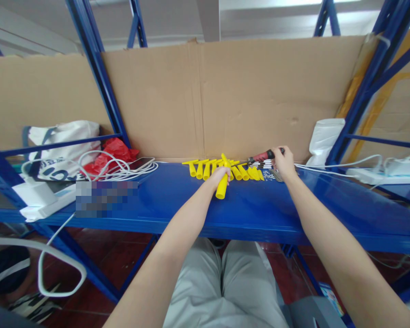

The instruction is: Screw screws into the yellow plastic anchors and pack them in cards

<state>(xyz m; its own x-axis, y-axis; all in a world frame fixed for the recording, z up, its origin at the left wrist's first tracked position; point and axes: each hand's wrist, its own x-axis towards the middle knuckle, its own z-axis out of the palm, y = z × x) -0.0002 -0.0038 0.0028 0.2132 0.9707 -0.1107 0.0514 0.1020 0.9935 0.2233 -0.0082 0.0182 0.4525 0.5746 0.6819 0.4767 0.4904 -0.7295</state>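
Observation:
My left hand (220, 175) is closed around a yellow hollow plastic piece (221, 188), its wide open end toward me and a narrower cross-shaped top pointing away. My right hand (284, 162) grips a screwdriver (262, 156) with a red and black handle. The shaft points left and reaches the top of the yellow piece; whether its tip touches a screw is too small to tell. Behind and beside my left hand lies a row of several similar yellow pieces (199, 171). Small white bits (268, 175) are scattered below the screwdriver handle, near some slim white-and-dark sticks.
The blue shelf (170, 200) has a cardboard panel (252, 95) behind it. Coiled white cables (136, 169), a red plastic bag (114, 152) and a power strip (52, 200) are on the left. A white pouch (324, 141) leans at the right, beside another power strip (372, 175).

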